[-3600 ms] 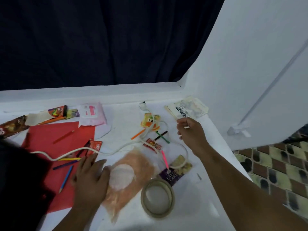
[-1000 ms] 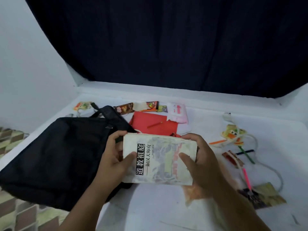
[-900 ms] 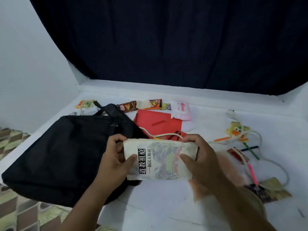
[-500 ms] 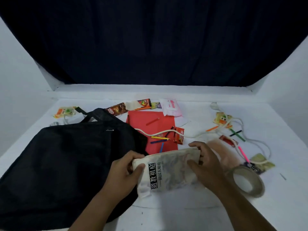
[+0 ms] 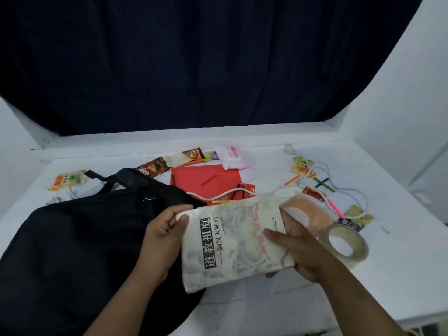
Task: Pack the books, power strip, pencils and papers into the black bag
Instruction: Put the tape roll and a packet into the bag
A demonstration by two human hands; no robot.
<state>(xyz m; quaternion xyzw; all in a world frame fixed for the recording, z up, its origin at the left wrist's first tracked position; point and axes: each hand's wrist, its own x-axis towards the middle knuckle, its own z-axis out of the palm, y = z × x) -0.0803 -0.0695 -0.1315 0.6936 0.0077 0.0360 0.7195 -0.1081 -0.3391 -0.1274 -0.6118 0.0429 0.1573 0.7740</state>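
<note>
Gripping one book (image 5: 234, 241), two hands (image 5: 162, 235)

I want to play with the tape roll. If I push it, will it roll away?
Probably not: the tape roll lies flat on the white table, so it would likely slide. Stood on edge, its round shape could roll. It looks hollow, probably light.

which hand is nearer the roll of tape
The right hand. It grips the right edge of the book, with the roll of tape lying just to its right on the table. The left hand grips the book's left edge, over the black bag.
</note>
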